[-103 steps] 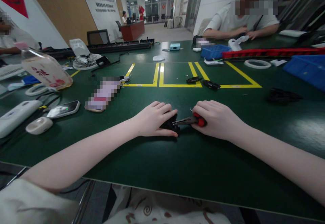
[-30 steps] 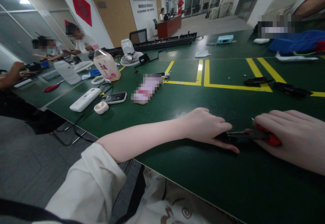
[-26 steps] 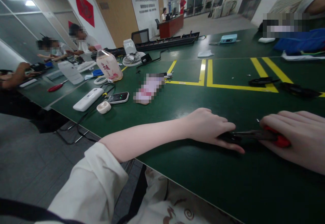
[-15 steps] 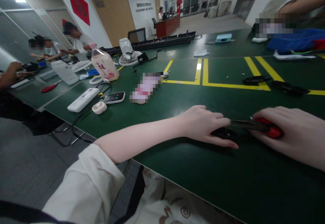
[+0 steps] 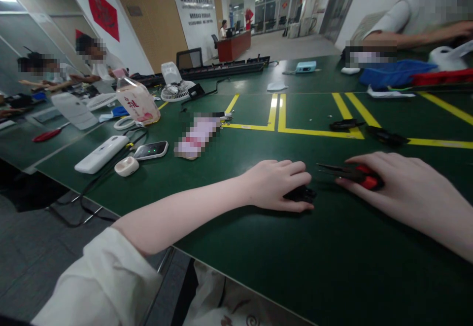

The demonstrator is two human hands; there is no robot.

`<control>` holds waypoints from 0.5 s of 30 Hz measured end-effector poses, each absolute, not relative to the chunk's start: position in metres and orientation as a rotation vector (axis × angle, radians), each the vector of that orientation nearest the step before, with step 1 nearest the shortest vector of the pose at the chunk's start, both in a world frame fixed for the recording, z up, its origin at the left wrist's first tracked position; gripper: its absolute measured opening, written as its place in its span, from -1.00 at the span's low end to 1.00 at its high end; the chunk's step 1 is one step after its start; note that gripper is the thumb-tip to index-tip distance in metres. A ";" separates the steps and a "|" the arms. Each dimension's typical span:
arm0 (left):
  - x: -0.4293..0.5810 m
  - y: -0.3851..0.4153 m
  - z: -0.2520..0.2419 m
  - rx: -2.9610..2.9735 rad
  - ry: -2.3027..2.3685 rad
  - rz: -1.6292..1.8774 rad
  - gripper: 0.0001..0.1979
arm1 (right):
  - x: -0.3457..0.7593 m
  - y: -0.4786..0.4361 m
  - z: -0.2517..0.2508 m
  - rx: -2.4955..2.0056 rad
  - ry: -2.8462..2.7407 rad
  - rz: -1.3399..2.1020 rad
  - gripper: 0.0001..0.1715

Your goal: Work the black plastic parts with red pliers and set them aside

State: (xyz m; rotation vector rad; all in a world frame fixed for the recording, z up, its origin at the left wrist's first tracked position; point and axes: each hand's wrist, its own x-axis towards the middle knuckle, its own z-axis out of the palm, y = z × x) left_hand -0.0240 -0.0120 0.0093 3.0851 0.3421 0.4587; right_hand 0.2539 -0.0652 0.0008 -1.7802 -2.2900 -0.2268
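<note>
On the green table (image 5: 236, 242), my left hand (image 5: 279, 185) is closed around a small black part (image 5: 301, 195), most of it hidden under the fingers. To its right, my right hand (image 5: 391, 175) grips red-handled needle-nose pliers (image 5: 351, 173). The pliers' long jaws point left and look slightly apart, with nothing visible between them. Their tips stand apart from the black part, just right of my left fingertips. Two more black parts, one (image 5: 346, 125) near the yellow tape and another (image 5: 387, 136) beside it, lie beyond my right hand.
Ahead of my left arm are a phone (image 5: 197, 136), a white power bank (image 5: 101, 154), a smaller device with a screen (image 5: 151, 150) and a drink bottle (image 5: 137, 100). A small white fan (image 5: 175, 82) stands farther back. Across the table sits a person beside a blue tray (image 5: 395, 73).
The pliers have drawn back from the black part, their jaws now apart from it. The camera view has turned right, so the whole scene sits farther left.
</note>
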 end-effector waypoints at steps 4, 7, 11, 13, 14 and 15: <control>-0.022 -0.010 0.006 3.031 0.353 0.494 -0.64 | 0.252 -0.067 0.004 -1.766 -2.285 -0.205 -0.26; -0.022 -0.010 0.007 2.968 0.370 0.473 -0.66 | 0.252 -0.069 0.006 -1.733 -2.267 -0.116 -0.30; -0.019 -0.009 0.009 2.898 0.354 0.405 -0.67 | 0.252 -0.074 0.007 -1.686 -2.206 -0.076 -0.34; -0.015 -0.005 0.008 2.859 0.325 0.390 -0.64 | 0.253 -0.076 0.007 -1.679 -2.182 -0.071 -0.39; -0.013 -0.002 0.007 2.836 0.315 0.391 -0.64 | 0.253 -0.077 0.008 -1.683 -2.176 -0.058 -0.43; -0.009 0.002 0.006 2.813 0.318 0.405 -0.67 | 0.252 -0.078 0.008 -1.693 -2.175 -0.038 -0.46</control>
